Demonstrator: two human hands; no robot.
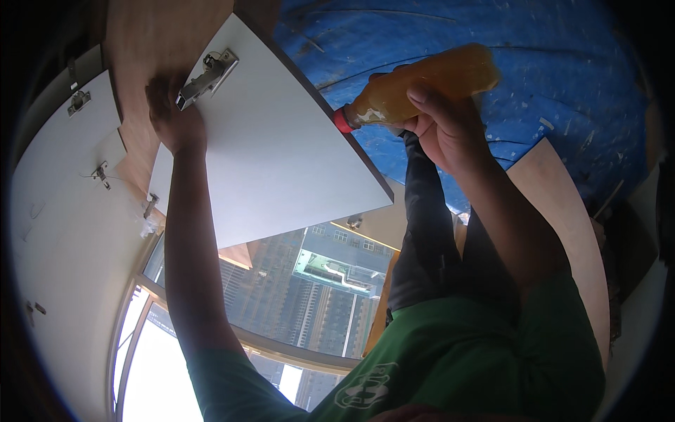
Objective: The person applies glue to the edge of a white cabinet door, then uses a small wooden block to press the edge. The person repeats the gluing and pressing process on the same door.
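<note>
My right hand (450, 130) is wrapped round a clear plastic bottle (429, 81) of amber liquid, tilted so its red cap (342, 119) points down and left. That cap meets the dark long edge of a white cabinet door (274, 133). At the door's opposite edge, my left hand (176, 119) is closed on it, with the fingers in shadow and partly hidden. Just beside those fingers, a metal concealed hinge (209, 77) is fixed to the door's white face.
Blue sheeting (562, 91) covers the floor ahead. White panels with hinges (79, 102) lean at the left. A pale wooden board (562, 211) lies at the right. A window (316, 281) with buildings outside is below the door in view.
</note>
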